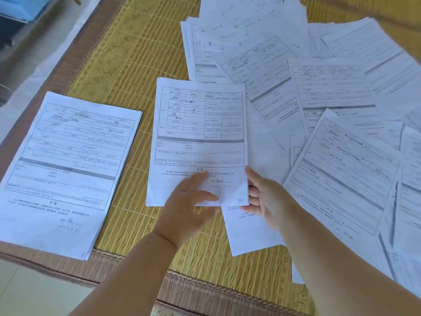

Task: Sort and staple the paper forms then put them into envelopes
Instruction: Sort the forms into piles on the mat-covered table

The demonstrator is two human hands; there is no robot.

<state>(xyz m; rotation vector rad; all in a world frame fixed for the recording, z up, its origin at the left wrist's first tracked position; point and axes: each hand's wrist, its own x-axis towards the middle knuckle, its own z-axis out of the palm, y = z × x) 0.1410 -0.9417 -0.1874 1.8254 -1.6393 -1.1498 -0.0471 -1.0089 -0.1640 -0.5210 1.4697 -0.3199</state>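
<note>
At the far left a blue object point(20, 8) is cut off by the top corner and too blurred to identify. Next lies a neat stack of printed forms point(68, 169), rectangular white sheets with ruled tables and handwriting too small to read, resting on a woven yellow bamboo mat point(118, 53) with a brown fabric border point(205, 290). In the middle sits a second small stack of forms point(198, 137), squared up and upright to the viewer. The left hand point(191, 201) lies over its lower edge, fingers straight and pressing flat, its grip released; its palm hides part of the signature area. The right hand point(266, 199) holds the stack's lower right corner, fingers tucked beneath the paper and thumb at its edge, so the fingertips are hidden. Farther right a loose, overlapping spread of unsorted forms point(330, 99) fans across the mat, many sheets half covered by others and running out of view at the top and right edges.
</note>
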